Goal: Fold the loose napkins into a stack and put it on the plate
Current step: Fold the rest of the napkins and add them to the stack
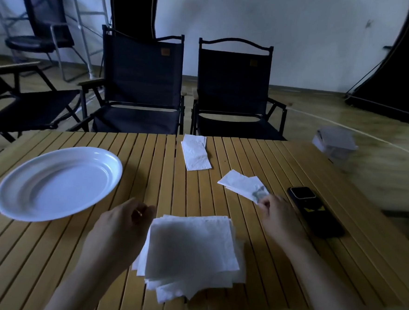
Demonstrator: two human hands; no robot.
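Working over slatted wooden table. Pinching corner of nearer loose napkin with right hand; hovering left hand, loosely curled, empty, beside napkin stack. Likely needing square edge-matching before stacking, then carrying to white plate at left.

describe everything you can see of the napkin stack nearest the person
The napkin stack is a pile of white, soft-looking paper squares lying flat on the slatted wooden table near its front edge. The layers are not squared up: corners fan out at the near and left sides. It sits right of the plate, not on it. The left hand is by its left edge; contact is unclear.
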